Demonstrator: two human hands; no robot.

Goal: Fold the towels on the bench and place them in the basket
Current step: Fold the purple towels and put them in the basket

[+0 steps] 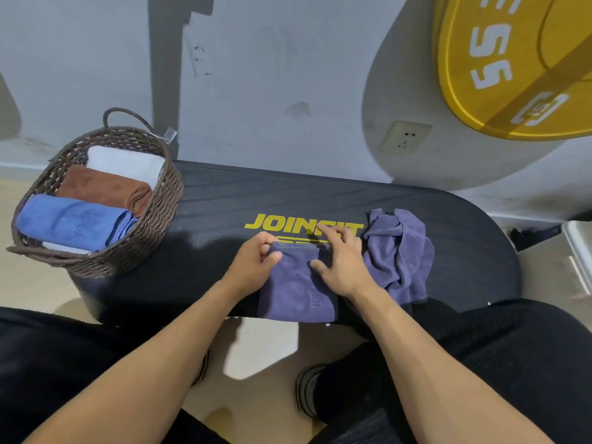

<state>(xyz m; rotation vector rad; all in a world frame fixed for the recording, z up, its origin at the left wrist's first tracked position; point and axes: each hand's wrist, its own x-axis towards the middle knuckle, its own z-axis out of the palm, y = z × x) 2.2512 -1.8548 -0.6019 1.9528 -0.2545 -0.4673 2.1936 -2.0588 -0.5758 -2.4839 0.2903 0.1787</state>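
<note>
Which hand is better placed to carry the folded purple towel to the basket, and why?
Probably the left hand. It already pinches the folded purple towel's far left corner, and the basket sits on the bench's left end. The right hand rests on the opposite side, next to the crumpled towel.

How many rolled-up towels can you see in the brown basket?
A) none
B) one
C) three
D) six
C: the woven basket holds three rolled towels side by side, a blue towel nearest, a brown towel in the middle and a white towel at the far end.
</note>
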